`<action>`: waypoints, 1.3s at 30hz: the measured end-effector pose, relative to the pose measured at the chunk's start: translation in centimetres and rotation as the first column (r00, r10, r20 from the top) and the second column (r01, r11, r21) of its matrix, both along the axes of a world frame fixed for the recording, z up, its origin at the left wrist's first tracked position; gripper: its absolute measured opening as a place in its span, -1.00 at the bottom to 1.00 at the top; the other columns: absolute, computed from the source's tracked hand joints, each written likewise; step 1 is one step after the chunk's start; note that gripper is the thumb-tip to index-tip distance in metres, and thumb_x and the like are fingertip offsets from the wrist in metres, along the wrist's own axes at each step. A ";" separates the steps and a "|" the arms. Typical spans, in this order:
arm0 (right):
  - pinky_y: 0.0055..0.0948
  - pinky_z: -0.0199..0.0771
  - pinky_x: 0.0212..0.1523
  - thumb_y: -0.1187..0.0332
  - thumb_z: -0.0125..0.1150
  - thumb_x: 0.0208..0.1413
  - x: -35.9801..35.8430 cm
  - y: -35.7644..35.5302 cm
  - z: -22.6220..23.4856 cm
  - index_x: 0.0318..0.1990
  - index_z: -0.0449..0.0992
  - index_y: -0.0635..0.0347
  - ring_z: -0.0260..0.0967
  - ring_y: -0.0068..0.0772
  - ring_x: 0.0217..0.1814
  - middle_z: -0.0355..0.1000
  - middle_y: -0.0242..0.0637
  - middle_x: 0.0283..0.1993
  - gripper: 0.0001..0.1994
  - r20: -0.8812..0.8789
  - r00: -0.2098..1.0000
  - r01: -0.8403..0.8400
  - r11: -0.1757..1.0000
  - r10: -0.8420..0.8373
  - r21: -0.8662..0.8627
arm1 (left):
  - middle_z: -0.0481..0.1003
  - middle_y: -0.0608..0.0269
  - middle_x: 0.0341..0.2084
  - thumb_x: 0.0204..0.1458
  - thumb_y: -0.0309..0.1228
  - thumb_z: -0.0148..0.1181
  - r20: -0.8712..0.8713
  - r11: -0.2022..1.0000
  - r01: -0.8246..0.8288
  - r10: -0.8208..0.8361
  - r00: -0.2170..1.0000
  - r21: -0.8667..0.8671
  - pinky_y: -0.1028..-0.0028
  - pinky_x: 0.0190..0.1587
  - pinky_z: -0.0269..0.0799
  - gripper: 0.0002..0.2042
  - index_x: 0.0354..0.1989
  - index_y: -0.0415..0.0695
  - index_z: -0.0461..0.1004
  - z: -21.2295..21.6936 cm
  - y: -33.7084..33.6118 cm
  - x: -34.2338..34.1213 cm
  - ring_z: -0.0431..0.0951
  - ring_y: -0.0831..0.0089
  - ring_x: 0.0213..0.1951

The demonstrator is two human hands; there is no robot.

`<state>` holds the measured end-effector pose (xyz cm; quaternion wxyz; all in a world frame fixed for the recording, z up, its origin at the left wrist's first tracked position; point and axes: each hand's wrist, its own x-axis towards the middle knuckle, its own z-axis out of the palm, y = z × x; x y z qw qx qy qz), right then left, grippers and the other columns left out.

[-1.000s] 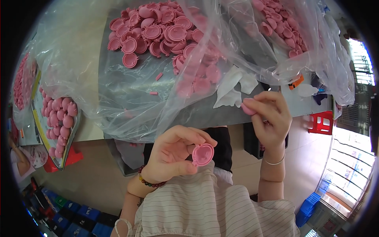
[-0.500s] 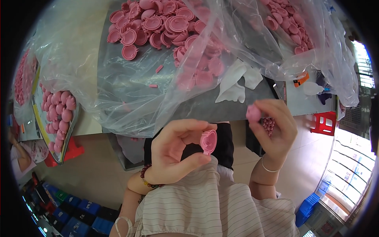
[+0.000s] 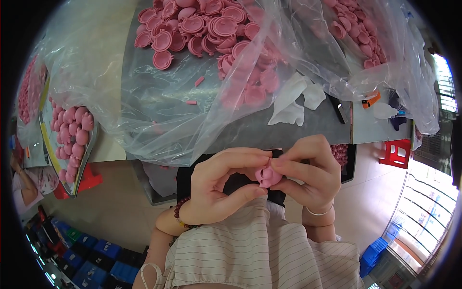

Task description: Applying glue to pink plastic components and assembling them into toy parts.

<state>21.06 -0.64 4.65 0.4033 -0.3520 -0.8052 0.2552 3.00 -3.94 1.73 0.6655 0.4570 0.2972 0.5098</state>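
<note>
My left hand [image 3: 216, 185] and my right hand [image 3: 313, 176] meet in front of my body. Between their fingertips is a small pink rounded plastic piece [image 3: 267, 177] with a dark gap showing in its side. The left thumb and fingers pinch the hollow pink shell from the left; most of it is hidden behind the piece and fingers. The right thumb and fingers close on the rounded piece from the right, touching the shell. Whether the two parts are joined, I cannot tell. Beyond my hands, many similar pink shells [image 3: 192, 24] lie heaped on the table.
Clear plastic sheeting [image 3: 159, 139] drapes over the grey table. White scraps [image 3: 288, 103], a black-handled tool [image 3: 338, 110] and an orange cutter [image 3: 371, 99] lie at the right. Pink round pieces [image 3: 72, 130] fill a tray at the left. A dark bin [image 3: 352, 164] stands below the table edge.
My right hand has come left and down with its pink piece to meet the shell in my left hand. The shell's hollow face is now covered.
</note>
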 end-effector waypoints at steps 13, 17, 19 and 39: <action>-0.55 0.20 -0.57 0.60 0.15 -0.40 0.1 -1.2 -0.9 -0.44 0.45 0.22 0.18 -0.42 -0.55 0.34 -0.38 -0.49 -0.77 -0.150 0.983 0.132 0.970 -0.102 0.204 | 0.39 -0.07 -0.22 -0.34 -0.51 0.32 0.053 0.994 -0.067 0.072 0.996 -0.085 0.44 -0.11 0.30 -0.53 -0.17 -0.35 0.34 -0.3 0.5 0.0 0.41 0.30 -0.15; -0.57 0.16 -0.43 0.52 0.05 -0.18 4.4 -0.2 -1.7 -0.35 0.37 0.32 0.19 -0.39 -0.41 0.34 -0.20 -0.41 -0.83 -0.214 0.875 0.484 0.788 -0.434 0.380 | 0.43 -0.05 -0.29 -0.32 -0.45 0.33 0.058 0.995 -0.090 0.088 0.994 0.040 0.45 -0.14 0.32 -0.57 -0.23 -0.35 0.38 -0.8 0.4 0.0 0.43 0.26 -0.18; -0.58 0.18 -0.35 0.49 0.05 -0.12 6.8 0.2 -2.2 -0.29 0.36 0.36 0.18 -0.39 -0.33 0.32 -0.18 -0.34 -0.81 -0.456 0.680 0.708 0.677 -0.574 0.202 | 0.43 -0.04 -0.31 -0.32 -0.44 0.33 0.067 0.996 -0.082 0.079 0.995 0.036 0.43 -0.15 0.33 -0.58 -0.23 -0.35 0.38 -0.7 0.3 -0.2 0.44 0.25 -0.20; -0.61 0.27 -0.54 0.23 0.09 -0.02 9.2 3.7 -1.6 -0.19 0.29 0.46 0.34 -0.45 -0.47 0.39 -0.06 -0.29 -0.61 -0.505 0.424 0.846 0.527 -0.752 -0.074 | 0.36 0.20 -0.49 -0.26 0.05 0.19 0.427 0.952 0.111 0.022 0.904 -0.285 0.36 -0.29 0.38 -0.43 -0.23 -0.15 0.24 -0.6 0.2 -0.6 0.40 0.41 -0.38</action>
